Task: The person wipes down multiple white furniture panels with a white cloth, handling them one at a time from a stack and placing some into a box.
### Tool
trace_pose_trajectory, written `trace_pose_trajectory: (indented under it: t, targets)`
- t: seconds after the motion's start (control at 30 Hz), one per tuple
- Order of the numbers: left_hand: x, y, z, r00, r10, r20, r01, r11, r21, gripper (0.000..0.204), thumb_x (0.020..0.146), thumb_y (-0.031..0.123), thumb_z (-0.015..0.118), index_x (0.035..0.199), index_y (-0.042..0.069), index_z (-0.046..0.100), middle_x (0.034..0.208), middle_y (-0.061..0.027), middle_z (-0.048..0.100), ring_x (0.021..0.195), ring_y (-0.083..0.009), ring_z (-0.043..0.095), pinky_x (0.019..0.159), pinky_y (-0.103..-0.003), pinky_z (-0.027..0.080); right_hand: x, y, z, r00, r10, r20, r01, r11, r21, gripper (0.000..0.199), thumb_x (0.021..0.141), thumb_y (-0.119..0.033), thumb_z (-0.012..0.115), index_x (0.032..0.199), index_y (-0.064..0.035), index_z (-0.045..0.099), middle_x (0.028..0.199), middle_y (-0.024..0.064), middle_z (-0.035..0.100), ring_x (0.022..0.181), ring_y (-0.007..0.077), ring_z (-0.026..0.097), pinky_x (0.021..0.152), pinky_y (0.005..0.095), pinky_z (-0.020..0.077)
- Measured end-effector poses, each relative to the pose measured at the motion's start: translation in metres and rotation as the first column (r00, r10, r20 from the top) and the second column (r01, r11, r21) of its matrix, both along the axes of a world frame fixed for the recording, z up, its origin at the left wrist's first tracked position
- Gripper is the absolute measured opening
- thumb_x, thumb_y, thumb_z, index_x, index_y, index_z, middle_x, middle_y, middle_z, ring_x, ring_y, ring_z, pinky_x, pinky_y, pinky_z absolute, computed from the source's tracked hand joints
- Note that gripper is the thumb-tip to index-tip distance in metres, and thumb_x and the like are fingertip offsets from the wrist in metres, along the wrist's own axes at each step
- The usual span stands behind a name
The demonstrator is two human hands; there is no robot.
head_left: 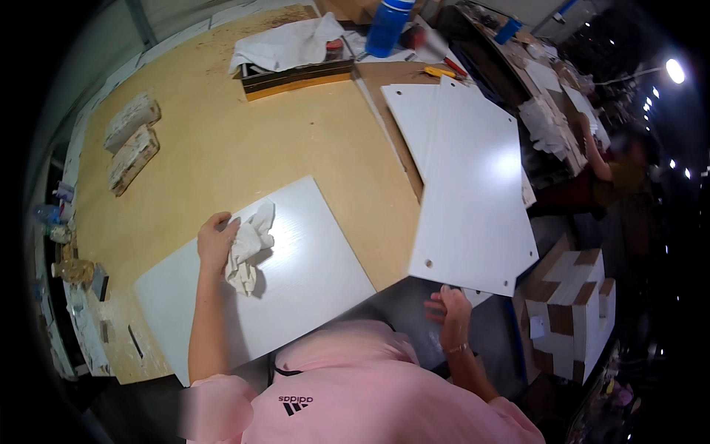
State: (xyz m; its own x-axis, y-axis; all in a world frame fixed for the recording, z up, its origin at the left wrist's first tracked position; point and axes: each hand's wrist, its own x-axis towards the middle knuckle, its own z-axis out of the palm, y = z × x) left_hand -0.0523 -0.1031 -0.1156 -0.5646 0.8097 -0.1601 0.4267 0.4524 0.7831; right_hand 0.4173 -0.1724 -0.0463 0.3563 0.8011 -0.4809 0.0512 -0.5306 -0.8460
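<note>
My left hand [216, 243] is closed on a crumpled white cloth [250, 251]. The cloth rests on a glossy white panel [310, 274] that lies at the near edge of the table. Out to the right, my right hand [448, 305] is just below the near edge of another white panel [473, 185] with holes at its corners. Its fingers are apart and slightly blurred, and nothing shows in them. Whether its fingertips touch that panel's edge I cannot tell. More white panel [414, 111] shows from underneath.
Two worn, pale blocks [133, 140] lie on the wooden tabletop [259, 148] at left. At the back are a shallow wooden tray [296, 81] with a cloth, a blue bottle [388, 29] and a yellow-handled tool [439, 72]. A taped carton [569, 311] stands right; another person [617, 174] works beyond.
</note>
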Motion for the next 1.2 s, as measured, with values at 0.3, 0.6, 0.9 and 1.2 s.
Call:
trace_pose_trajectory:
  t: [0.3, 0.6, 0.9, 1.2]
  targets:
    - [-0.009, -0.004, -0.023, 0.997, -0.034, 0.07, 0.028, 0.996, 0.082, 0.026, 0.085, 0.023, 0.069, 0.096, -0.001, 0.069, 0.079, -0.0036, 0.066, 0.071, -0.011, 0.057, 0.068, -0.027, 0.046, -0.007, 0.025, -0.02, 0.919, -0.319, -0.231, 0.309, 0.948, -0.077, 0.059, 0.097, -0.059, 0.044, 0.082, -0.0023, 0.052, 0.105, 0.0214, 0.061, 0.092, 0.0393, 0.067, 0.074, 0.05, 0.0552]
    - [0.001, -0.004, -0.015, 0.995, -0.093, -0.034, 0.098, 0.98, 0.172, 0.018, 0.088, 0.016, 0.066, 0.095, -0.001, 0.066, 0.072, -0.0006, 0.058, 0.062, -0.007, 0.048, 0.056, -0.025, 0.04, 0.016, 0.018, -0.019, 0.805, -0.444, -0.394, 0.433, 0.893, -0.121, 0.056, 0.096, -0.052, 0.052, 0.086, 0.0023, 0.052, 0.088, 0.0207, 0.065, 0.075, 0.0346, 0.069, 0.059, 0.0381, 0.0537]
    - [0.228, 0.045, 0.033, 0.68, -0.571, 0.459, 0.562, 0.809, 0.174, 0.042, 0.094, 0.026, 0.061, 0.117, -0.009, 0.059, 0.088, -0.0165, 0.07, 0.08, -0.0183, 0.065, 0.072, -0.031, 0.051, 0.049, 0.004, 0.013, 0.975, -0.206, -0.087, 0.195, 0.974, -0.115, 0.037, 0.09, -0.027, 0.062, 0.063, -0.0039, 0.052, 0.056, 0.0096, 0.057, 0.045, 0.0201, 0.06, 0.039, 0.0293, 0.0439]
    - [0.294, 0.018, 0.047, 0.454, -0.446, 0.772, 0.663, 0.747, 0.042, 0.029, 0.094, 0.021, 0.062, 0.082, -0.004, 0.069, 0.073, -0.0055, 0.067, 0.062, -0.0116, 0.061, 0.058, -0.029, 0.049, 0.156, 0.013, 0.007, 0.9, -0.273, 0.341, 0.267, 0.962, 0.066, 0.038, 0.085, -0.022, 0.073, 0.065, -0.006, 0.045, 0.056, 0.0052, 0.053, 0.041, 0.0137, 0.055, 0.035, 0.0273, 0.0415]
